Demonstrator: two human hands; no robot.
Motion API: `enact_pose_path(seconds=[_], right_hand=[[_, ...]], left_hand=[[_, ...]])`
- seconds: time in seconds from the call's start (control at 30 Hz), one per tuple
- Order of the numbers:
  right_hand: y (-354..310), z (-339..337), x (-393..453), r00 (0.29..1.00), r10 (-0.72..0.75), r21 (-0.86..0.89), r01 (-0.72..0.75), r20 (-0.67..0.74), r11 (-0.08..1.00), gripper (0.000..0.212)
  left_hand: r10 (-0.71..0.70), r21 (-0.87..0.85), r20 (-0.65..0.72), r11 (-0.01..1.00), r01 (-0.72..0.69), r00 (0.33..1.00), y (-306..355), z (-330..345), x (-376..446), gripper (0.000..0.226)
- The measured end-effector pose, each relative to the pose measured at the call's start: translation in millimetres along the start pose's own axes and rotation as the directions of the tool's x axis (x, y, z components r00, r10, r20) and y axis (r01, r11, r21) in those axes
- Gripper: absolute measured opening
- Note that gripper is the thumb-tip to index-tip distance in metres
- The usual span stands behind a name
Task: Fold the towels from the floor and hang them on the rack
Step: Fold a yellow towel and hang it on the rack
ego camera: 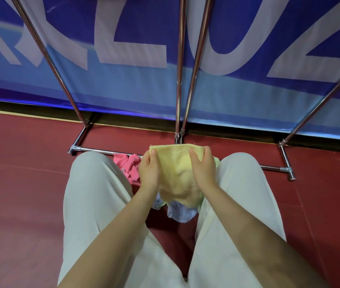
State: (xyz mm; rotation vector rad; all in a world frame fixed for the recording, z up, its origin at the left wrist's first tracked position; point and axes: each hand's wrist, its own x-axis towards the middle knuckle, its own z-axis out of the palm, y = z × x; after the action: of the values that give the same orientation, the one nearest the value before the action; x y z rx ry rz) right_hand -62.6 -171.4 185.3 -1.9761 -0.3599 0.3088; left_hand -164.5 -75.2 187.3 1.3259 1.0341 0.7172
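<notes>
I hold a yellow towel (176,173) up between my knees, its top edge folded over. My left hand (149,169) grips its upper left corner, thumb on the front. On the upper right part lies my right hand (203,167), fingers wrapped over the top edge. Under it on the floor lie a pink towel (128,164) to the left and a pale blue towel (180,213) below; a light green one (216,162) peeks out at the right. The chrome rack (180,80) stands just behind, its poles rising out of view.
The rack's base bar (94,150) and feet rest on the dark red floor (23,183). A blue banner (135,59) with large pale letters hangs behind the rack. My legs in light trousers (94,194) flank the towels.
</notes>
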Motion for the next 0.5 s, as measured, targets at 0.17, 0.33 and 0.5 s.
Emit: enact_pose_path(seconds=[0.17, 0.33, 0.5], right_hand=[[1, 18, -2, 0.996, 0.051, 0.075, -0.056, 0.067, 0.996, 0.033], [-6, 28, -6, 0.985, 0.093, 0.219, -0.123, 0.142, 0.968, 0.027], [-13, 26, -4, 0.985, 0.091, 0.303, -0.132, 0.146, 0.944, 0.021]], left_hand=[[-0.109, 0.067, -0.045, 0.991, 0.112, 0.993, -5, 11, -1, 0.030], [-0.062, 0.011, 0.072, 0.998, 0.062, 0.995, 2, 23, -10, 0.025], [-0.086, -0.076, 0.123, 0.992, 0.096, 0.989, 6, 29, -13, 0.028]])
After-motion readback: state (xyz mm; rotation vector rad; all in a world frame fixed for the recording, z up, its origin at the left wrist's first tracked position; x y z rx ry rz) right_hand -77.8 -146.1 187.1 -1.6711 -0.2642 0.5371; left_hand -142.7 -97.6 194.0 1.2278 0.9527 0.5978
